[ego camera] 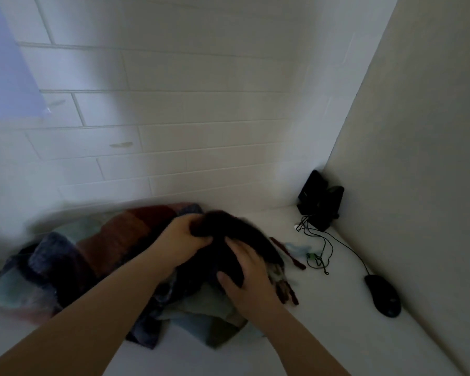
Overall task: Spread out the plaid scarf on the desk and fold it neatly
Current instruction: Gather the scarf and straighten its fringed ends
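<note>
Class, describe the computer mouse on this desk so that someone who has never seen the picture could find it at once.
Start at the tall plain panel walling off the desk's right side and follow its base toward the viewer. There, on the white desk, lies the mouse, well right of the scarf. It is the lone smooth black oval, with a thin cable running back to the corner.

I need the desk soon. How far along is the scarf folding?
Early. Done: nothing visible; the scarf lies bunched in a heap on the desk, not spread. In hand: the left hand and right hand both grip a dark bunch of it near the middle. Left: spreading it flat, then every fold. The mouse and cables sit beside it on the right.
</note>
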`<action>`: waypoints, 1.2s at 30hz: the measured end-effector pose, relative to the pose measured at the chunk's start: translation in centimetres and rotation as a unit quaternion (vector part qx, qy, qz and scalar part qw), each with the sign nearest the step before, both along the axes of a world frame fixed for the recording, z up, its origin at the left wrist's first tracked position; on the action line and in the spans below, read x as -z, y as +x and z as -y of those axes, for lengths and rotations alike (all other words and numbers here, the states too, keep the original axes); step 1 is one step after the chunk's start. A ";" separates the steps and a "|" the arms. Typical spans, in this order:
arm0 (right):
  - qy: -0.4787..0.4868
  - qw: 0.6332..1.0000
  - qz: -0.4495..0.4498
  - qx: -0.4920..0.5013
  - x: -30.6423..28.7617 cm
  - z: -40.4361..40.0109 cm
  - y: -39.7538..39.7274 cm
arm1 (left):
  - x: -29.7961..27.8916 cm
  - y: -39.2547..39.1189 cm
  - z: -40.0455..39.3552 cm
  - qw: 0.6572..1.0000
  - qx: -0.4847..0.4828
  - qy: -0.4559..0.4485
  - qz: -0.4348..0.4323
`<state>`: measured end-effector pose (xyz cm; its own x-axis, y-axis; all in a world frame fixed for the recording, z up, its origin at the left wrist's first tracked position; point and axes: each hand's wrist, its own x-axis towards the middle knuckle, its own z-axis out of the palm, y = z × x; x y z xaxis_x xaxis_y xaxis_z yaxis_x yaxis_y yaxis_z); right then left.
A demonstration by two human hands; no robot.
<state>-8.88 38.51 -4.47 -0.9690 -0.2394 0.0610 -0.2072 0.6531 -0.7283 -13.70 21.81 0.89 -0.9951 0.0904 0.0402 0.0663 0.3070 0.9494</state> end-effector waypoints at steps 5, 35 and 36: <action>0.187 0.969 0.149 0.061 4.6 -2.0 -1.0 | -1.7 0.1 6.2 0.932 -0.226 0.261 0.109; 0.315 0.924 0.199 -0.083 6.1 7.9 -12.0 | 9.5 9.0 22.2 0.832 -0.484 0.121 0.243; 0.345 0.906 0.212 -0.120 7.0 8.2 -11.4 | 9.4 9.1 22.4 0.831 -0.486 0.118 0.245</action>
<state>-20.25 30.33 -11.43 -0.7847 -0.2861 -0.5499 -0.2014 0.9566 -0.2104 -4.56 -0.58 -8.56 -0.4962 -0.7177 -0.4886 -0.5157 -0.2091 0.8309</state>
